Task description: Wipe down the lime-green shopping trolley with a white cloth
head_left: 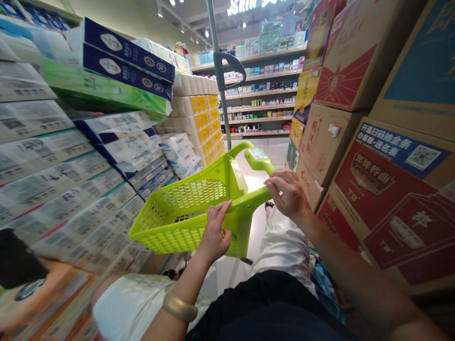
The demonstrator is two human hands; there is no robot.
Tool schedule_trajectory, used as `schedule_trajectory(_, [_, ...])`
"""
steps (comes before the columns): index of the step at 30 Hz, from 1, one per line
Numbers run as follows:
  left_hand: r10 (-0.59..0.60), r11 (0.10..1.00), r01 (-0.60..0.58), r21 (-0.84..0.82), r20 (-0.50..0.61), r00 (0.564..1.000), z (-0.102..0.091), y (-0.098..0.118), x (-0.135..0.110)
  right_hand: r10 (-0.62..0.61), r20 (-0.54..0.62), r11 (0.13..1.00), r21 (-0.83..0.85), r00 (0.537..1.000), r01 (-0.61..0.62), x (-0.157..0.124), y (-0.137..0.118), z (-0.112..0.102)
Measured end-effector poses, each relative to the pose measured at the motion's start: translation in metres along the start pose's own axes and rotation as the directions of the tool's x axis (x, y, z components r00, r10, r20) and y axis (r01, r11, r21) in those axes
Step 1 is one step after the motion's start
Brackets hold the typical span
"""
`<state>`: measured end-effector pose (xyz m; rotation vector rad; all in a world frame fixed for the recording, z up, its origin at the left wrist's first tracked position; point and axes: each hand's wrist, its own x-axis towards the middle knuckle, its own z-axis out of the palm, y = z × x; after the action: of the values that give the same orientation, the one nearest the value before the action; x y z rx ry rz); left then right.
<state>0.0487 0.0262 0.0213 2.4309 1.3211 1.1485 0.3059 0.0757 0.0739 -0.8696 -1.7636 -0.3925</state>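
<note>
**Green basket held in both hands in a narrow shop aisle**

Head view. A lime-green plastic basket (185,208) is held off the floor (254,182), between stacked goods on either side and in front of the person's lap. It is tipped so that its open mouth faces up and towards the camera; nothing is seen inside it. The left hand (214,232), with a pale bangle (179,307) on the wrist, is placed at the near rim, its fingers curled shut over the edge. The right hand (288,193) is closed around the bar of the pull handle (258,158). With one hand on each part, the weight is shared and the tilt is likely steadied.

On the left, wrapped paper packs (71,180) are piled flat like bricks, so the wall stands on its own; their print is too blurred to be read. On the right, cartons (391,189) are stacked face out. "郎牌特曲" can be read on a red one, beneath a blue strip with a QR code, though the strip's smaller characters are only partly legible. A grey pole (216,71) rises behind the basket. Shelves (263,90) of small bottles are seen at the far end, and "Skin" is lit on a sign (245,5) above them.
</note>
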Motion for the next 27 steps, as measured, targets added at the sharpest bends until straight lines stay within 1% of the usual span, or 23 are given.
schedule_trajectory(2, [-0.009, 1.000, 0.009, 0.002, -0.005, 1.000, -0.001, 0.000, 0.000, -0.053, 0.044, 0.998, 0.031, 0.998, 0.052, -0.001, -0.004, 0.001])
schedule_trajectory(4, [-0.010, 1.000, 0.010, -0.003, -0.004, 1.000, -0.001, 0.000, 0.001, -0.059, 0.090, 0.994, 0.101, 0.994, 0.050, 0.001, 0.001, 0.001])
schedule_trajectory(5, [-0.009, 1.000, 0.009, -0.007, -0.003, 1.000, -0.002, -0.001, 0.002, -0.025, 0.099, 0.989, 0.150, 0.995, 0.010, 0.004, 0.007, 0.002])
schedule_trajectory(7, [-0.008, 1.000, 0.008, -0.013, 0.001, 1.000, -0.001, -0.001, 0.003, 0.106, 0.084, 0.954, 0.273, 0.991, -0.126, 0.009, 0.019, 0.006])
schedule_trajectory(9, [-0.011, 1.000, 0.011, -0.018, 0.004, 1.000, -0.001, -0.003, 0.005, 0.253, 0.067, 0.888, 0.380, 0.965, -0.259, 0.012, 0.029, 0.010])
schedule_trajectory(10, [-0.012, 1.000, 0.012, -0.018, 0.004, 1.000, 0.000, -0.003, 0.005, 0.301, 0.066, 0.859, 0.414, 0.951, -0.301, 0.012, 0.031, 0.013])
schedule_trajectory(12, [-0.011, 1.000, 0.011, -0.016, 0.001, 1.000, 0.000, -0.006, 0.006, 0.339, 0.068, 0.835, 0.438, 0.939, -0.333, 0.012, 0.031, 0.016])
schedule_trajectory(18, [-0.011, 1.000, 0.011, -0.009, -0.031, 0.999, -0.006, -0.013, 0.005, 0.290, 0.078, 0.860, 0.416, 0.954, -0.295, 0.009, 0.012, 0.013])
schedule_trajectory(23, [-0.077, 0.997, 0.077, 0.004, -0.056, 0.995, -0.016, -0.019, 0.002, 0.225, 0.083, 0.904, 0.354, 0.971, -0.240, 0.003, -0.010, 0.010])
schedule_trajectory(27, [-0.111, 0.994, 0.112, 0.001, -0.113, 0.987, -0.025, -0.030, -0.002, 0.153, 0.099, 0.932, 0.316, 0.983, -0.177, -0.005, -0.034, 0.008])
